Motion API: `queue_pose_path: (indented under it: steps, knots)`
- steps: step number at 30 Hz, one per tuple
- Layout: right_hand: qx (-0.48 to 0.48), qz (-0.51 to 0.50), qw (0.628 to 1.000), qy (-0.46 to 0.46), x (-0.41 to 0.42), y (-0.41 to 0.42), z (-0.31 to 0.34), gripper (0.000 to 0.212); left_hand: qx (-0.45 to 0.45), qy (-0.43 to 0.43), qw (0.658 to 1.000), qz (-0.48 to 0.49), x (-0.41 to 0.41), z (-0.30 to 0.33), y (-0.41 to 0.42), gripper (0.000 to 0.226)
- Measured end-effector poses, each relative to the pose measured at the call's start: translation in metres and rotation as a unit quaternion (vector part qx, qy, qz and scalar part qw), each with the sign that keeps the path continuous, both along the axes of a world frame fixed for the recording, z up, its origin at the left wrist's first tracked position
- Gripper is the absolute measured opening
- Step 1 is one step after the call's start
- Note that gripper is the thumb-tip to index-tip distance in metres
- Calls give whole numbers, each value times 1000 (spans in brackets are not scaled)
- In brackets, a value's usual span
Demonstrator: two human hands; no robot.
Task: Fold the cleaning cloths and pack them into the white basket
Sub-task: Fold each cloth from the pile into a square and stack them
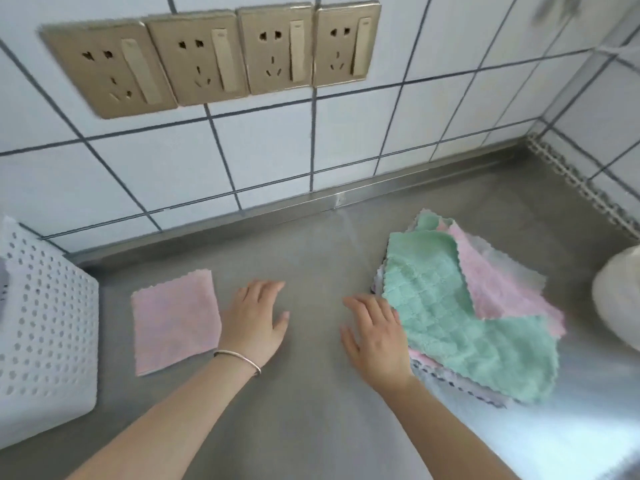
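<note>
A folded pink cloth [175, 322] lies flat on the steel counter [304, 393], just right of the white perforated basket [48, 323] at the far left. My left hand [256, 318] hovers palm down beside the pink cloth's right edge, fingers straight, holding nothing. On the right sits a loose pile of unfolded cloths, a green one [450, 317] on top and a pink one [502, 282] under it. My right hand [375, 336] is spread flat, its fingers at the green cloth's left edge.
A tiled wall with several gold socket plates [211, 57] rises behind the counter. A white rounded object [620, 299] stands at the right edge, close to the cloth pile. A corner wall closes the counter at the far right.
</note>
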State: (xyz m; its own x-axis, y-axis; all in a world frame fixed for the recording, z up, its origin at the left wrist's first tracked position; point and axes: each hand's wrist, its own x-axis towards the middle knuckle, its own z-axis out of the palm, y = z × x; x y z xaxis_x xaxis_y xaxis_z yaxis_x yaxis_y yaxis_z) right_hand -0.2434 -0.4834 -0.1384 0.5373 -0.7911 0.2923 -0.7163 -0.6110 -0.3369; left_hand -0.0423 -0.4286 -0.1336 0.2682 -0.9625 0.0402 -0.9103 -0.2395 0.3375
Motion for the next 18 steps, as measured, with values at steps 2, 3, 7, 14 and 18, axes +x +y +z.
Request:
queue_pose_path:
  steps: [2, 3, 7, 14, 18]
  knots:
    - [23, -73, 997, 28, -56, -5, -6, 37, -17, 2, 996, -89, -46, 0, -21, 38]
    - [34, -97, 994, 40, -77, -6, -10, 38, -22, -3, 990, -137, -66, -3, -29, 39]
    - [60, -123, 987, 89, -124, -10, -23, 32, -23, -34, 970, -239, -128, -20, -49, 45]
    - [41, -116, 990, 76, -139, -28, -36, 26, -72, -69, 965, -245, -153, -26, -66, 20]
    - [35, -127, 991, 29, -140, -40, -31, 21, -50, -71, 962, -258, -155, -22, -71, 45]
